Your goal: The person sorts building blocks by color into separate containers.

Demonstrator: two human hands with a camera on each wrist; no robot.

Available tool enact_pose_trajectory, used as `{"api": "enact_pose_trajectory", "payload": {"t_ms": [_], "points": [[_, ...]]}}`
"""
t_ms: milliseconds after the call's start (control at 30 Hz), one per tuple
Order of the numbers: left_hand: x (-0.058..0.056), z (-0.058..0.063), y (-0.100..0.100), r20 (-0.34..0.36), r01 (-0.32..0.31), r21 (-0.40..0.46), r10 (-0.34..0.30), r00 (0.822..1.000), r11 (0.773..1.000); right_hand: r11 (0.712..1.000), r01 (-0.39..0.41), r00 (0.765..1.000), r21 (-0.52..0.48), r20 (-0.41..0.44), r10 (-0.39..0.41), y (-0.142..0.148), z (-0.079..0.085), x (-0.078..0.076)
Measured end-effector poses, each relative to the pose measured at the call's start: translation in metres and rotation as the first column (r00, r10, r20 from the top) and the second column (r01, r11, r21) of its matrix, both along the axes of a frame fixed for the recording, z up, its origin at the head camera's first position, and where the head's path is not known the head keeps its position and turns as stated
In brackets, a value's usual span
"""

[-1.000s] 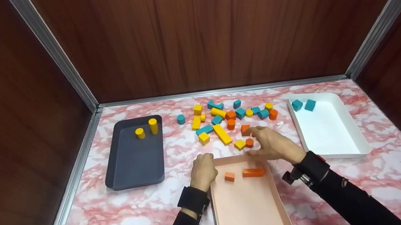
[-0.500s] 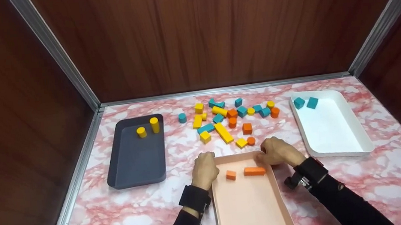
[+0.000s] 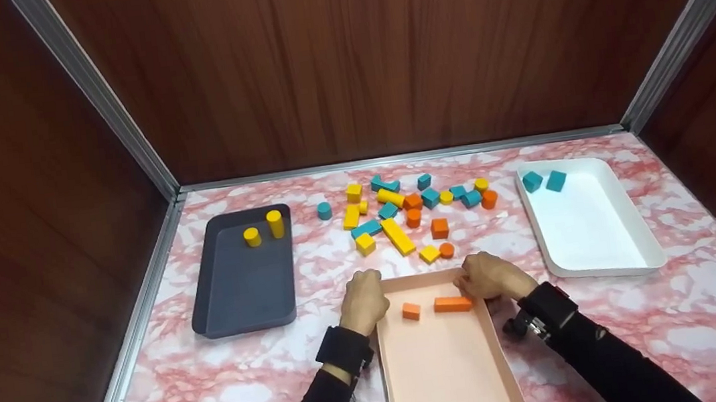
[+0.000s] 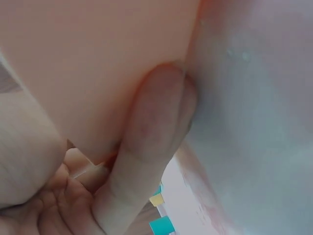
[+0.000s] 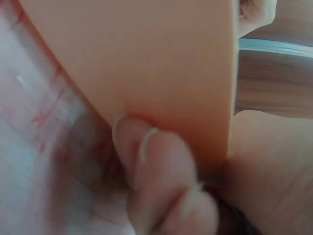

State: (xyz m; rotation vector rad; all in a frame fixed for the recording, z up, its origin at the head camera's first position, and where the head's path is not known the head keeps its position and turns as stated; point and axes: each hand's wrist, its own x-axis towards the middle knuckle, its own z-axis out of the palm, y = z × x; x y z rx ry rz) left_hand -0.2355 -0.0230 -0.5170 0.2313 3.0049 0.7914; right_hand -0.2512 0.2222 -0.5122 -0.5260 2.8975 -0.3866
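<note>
A peach tray (image 3: 444,366) lies on the marble table in front of me. Inside it near the far end sit a small orange cube (image 3: 411,311) and a long orange block (image 3: 453,304). My left hand (image 3: 364,298) grips the tray's far left corner. My right hand (image 3: 486,276) grips its far right corner. In the left wrist view, fingers (image 4: 151,127) press against the peach tray wall (image 4: 98,58). In the right wrist view, curled fingers (image 5: 156,166) hold the peach tray wall (image 5: 146,54).
A dark grey tray (image 3: 243,288) at the left holds two yellow cylinders (image 3: 274,224). A white tray (image 3: 594,235) at the right holds two teal cubes (image 3: 543,181). Several yellow, teal and orange blocks (image 3: 410,212) lie scattered beyond the peach tray. Wooden walls enclose the table.
My right hand has drawn back from the loose blocks and taken hold of the peach tray's far right corner. My left hand has stayed on the far left corner.
</note>
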Motion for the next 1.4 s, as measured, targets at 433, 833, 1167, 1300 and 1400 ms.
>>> {"api": "enact_pose_trajectory", "payload": {"t_ms": [433,833,1167,1300,1400], "points": [[-0.022,0.063,-0.026,0.207,0.017,0.107,-0.039,0.978,0.994,0.998,0.064,0.998,-0.028,-0.005,-0.064,-0.002,-0.001,0.003],[-0.072,0.038,-0.022,-0.034,0.069,-0.037,-0.07,0.997,0.997,0.996,0.082,0.996,-0.03,-0.019,-0.082,-0.005,-0.008,0.006],[-0.085,0.006,-0.015,-0.099,0.084,-0.085,-0.092,0.991,0.993,0.996,0.081,0.997,-0.036,-0.015,-0.082,-0.009,-0.01,0.008],[-0.087,0.0,-0.012,-0.171,0.1,-0.109,-0.118,0.978,0.989,0.996,0.077,0.997,-0.042,-0.015,-0.077,-0.008,-0.008,0.008],[-0.088,0.0,-0.01,-0.217,0.113,-0.14,-0.142,0.966,0.984,0.996,0.078,0.997,-0.05,-0.016,-0.079,-0.007,-0.007,0.008]]}}
